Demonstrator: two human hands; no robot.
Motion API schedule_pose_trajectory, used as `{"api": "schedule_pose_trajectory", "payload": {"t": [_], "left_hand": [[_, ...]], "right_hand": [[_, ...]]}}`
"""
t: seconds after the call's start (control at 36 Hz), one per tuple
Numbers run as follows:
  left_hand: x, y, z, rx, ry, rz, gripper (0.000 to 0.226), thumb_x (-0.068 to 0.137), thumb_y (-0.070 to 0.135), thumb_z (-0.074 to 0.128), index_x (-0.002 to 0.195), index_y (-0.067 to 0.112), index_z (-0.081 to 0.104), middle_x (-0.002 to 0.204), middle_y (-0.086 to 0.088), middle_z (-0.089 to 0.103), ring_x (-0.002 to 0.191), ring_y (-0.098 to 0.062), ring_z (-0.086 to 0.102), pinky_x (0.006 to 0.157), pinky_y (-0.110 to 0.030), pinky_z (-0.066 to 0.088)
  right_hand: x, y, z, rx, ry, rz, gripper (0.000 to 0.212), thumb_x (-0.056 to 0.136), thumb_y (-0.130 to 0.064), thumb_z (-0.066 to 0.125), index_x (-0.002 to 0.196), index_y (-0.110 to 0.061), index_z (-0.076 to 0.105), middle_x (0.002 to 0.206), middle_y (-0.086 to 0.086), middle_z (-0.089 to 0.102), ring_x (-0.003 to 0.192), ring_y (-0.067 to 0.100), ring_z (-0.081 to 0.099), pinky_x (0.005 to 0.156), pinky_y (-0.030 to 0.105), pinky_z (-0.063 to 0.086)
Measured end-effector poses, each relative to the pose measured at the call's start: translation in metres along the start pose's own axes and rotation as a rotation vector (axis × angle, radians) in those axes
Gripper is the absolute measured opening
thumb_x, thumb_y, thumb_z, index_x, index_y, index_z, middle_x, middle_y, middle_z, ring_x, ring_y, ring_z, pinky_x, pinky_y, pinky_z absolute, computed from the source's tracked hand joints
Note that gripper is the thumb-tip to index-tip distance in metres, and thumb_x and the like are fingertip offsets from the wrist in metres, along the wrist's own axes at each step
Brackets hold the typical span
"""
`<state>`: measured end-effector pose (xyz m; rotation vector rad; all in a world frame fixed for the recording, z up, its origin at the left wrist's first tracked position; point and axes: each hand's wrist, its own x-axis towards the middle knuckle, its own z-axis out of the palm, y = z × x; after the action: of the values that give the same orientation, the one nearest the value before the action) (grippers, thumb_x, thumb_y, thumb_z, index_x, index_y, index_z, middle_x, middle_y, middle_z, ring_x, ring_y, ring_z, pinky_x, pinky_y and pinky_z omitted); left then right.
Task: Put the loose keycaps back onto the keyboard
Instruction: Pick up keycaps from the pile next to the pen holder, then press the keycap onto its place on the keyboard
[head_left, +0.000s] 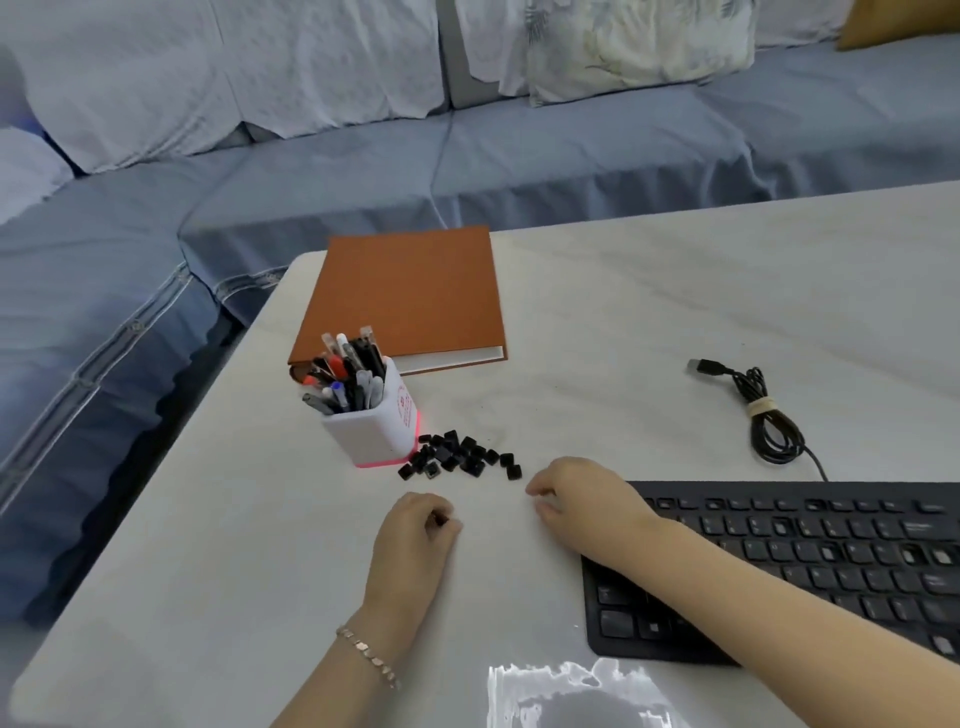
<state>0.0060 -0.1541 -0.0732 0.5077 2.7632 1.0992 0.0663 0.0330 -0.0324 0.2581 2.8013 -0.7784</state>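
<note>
A pile of several loose black keycaps (460, 456) lies on the white table (649, 322), just right of the pen holder. The black keyboard (810, 556) sits at the right, some of its keys missing. My left hand (418, 525) rests on the table below the pile, fingers curled round a small dark keycap (441, 518). My right hand (582, 499) lies at the keyboard's upper left corner, fingers loosely curled toward the pile, holding nothing I can see; its forearm crosses the keyboard.
A white pen holder (371, 415) full of pens stands left of the keycaps. Behind it lies a brown book (410, 296). The keyboard's coiled USB cable (763, 415) lies at the back right. A blue sofa (156, 270) borders the table.
</note>
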Motion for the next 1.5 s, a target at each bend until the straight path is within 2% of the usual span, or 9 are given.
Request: {"api": "schedule_pose_trajectory", "payload": {"t": [0.25, 0.58, 0.72, 0.81, 0.92, 1.06, 1.31, 1.42, 1.5], "left_hand": [[-0.013, 0.027, -0.036, -0.572, 0.084, -0.155, 0.028, 0.069, -0.01, 0.074, 0.077, 0.016, 0.069, 0.073, 0.008, 0.073, 0.07, -0.002, 0.067, 0.064, -0.008, 0.048], [-0.025, 0.041, -0.042, -0.668, 0.09, -0.103, 0.03, 0.065, -0.018, 0.071, 0.077, 0.009, 0.068, 0.073, 0.005, 0.073, 0.066, -0.006, 0.067, 0.065, -0.011, 0.05], [-0.023, 0.044, -0.036, -0.649, 0.06, -0.163, 0.023, 0.07, -0.006, 0.074, 0.081, 0.013, 0.069, 0.068, -0.006, 0.072, 0.062, -0.011, 0.066, 0.065, -0.012, 0.051], [-0.023, 0.046, -0.03, -0.659, 0.083, -0.197, 0.021, 0.072, -0.009, 0.072, 0.082, 0.01, 0.069, 0.067, -0.006, 0.071, 0.058, -0.01, 0.065, 0.06, -0.011, 0.049], [-0.026, 0.051, -0.02, -0.679, 0.071, -0.234, 0.019, 0.074, -0.01, 0.07, 0.081, 0.008, 0.07, 0.076, -0.01, 0.07, 0.057, -0.009, 0.064, 0.059, -0.009, 0.048], [-0.036, 0.058, -0.005, -0.731, 0.02, -0.312, 0.019, 0.076, -0.007, 0.071, 0.084, 0.01, 0.071, 0.072, -0.005, 0.071, 0.063, -0.009, 0.065, 0.063, -0.01, 0.05], [-0.047, 0.088, 0.017, -0.699, -0.047, -0.327, 0.022, 0.076, -0.004, 0.071, 0.083, 0.017, 0.072, 0.071, -0.003, 0.072, 0.07, -0.017, 0.063, 0.075, -0.027, 0.047], [-0.051, 0.102, 0.027, -0.677, -0.072, -0.312, 0.021, 0.078, -0.003, 0.069, 0.085, 0.017, 0.07, 0.066, 0.005, 0.07, 0.062, -0.006, 0.064, 0.07, -0.023, 0.046], [-0.055, 0.111, 0.04, -0.668, -0.114, -0.294, 0.022, 0.079, -0.003, 0.069, 0.09, 0.016, 0.067, 0.067, 0.011, 0.07, 0.063, 0.0, 0.064, 0.07, -0.019, 0.046]], "right_hand": [[0.036, -0.006, 0.016, -0.096, 0.009, -0.057, 0.034, 0.097, -0.013, 0.038, 0.124, -0.019, 0.058, 0.127, 0.002, 0.047, 0.121, 0.02, 0.041, 0.09, 0.027, 0.038], [0.032, -0.006, 0.016, -0.081, 0.015, -0.041, 0.026, 0.092, -0.013, 0.045, 0.11, -0.009, 0.063, 0.112, 0.009, 0.056, 0.104, 0.025, 0.052, 0.077, 0.025, 0.038], [0.011, -0.011, 0.002, 0.781, 0.097, 0.109, 0.02, 0.088, -0.001, 0.052, 0.089, -0.009, 0.07, 0.072, 0.003, 0.066, 0.062, 0.007, 0.064, 0.066, 0.009, 0.047], [-0.014, -0.013, -0.017, 1.369, 0.003, 0.167, 0.021, 0.092, 0.003, 0.049, 0.088, -0.008, 0.067, 0.077, 0.009, 0.069, 0.07, 0.016, 0.07, 0.07, 0.018, 0.055], [-0.049, -0.007, -0.039, 1.608, -0.017, 0.161, 0.019, 0.087, 0.009, 0.051, 0.093, -0.002, 0.066, 0.084, 0.01, 0.072, 0.083, 0.02, 0.071, 0.074, 0.018, 0.055], [-0.08, 0.003, -0.055, 1.42, 0.093, 0.1, 0.028, 0.078, 0.007, 0.063, 0.098, -0.012, 0.067, 0.091, 0.004, 0.074, 0.094, 0.015, 0.069, 0.088, 0.019, 0.05], [-0.109, 0.024, -0.068, 1.273, 0.273, 0.06, 0.028, 0.076, 0.011, 0.065, 0.089, -0.013, 0.069, 0.084, 0.003, 0.074, 0.083, 0.013, 0.071, 0.077, 0.016, 0.053], [-0.117, 0.038, -0.064, 1.203, 0.292, 0.122, 0.025, 0.066, -0.009, 0.075, 0.087, -0.022, 0.069, 0.075, 0.006, 0.073, 0.077, 0.014, 0.07, 0.082, 0.021, 0.053], [-0.125, 0.056, -0.055, 1.109, 0.315, 0.196, 0.027, 0.072, -0.003, 0.075, 0.089, -0.023, 0.069, 0.064, 0.002, 0.07, 0.074, 0.004, 0.066, 0.079, 0.017, 0.05]]}}
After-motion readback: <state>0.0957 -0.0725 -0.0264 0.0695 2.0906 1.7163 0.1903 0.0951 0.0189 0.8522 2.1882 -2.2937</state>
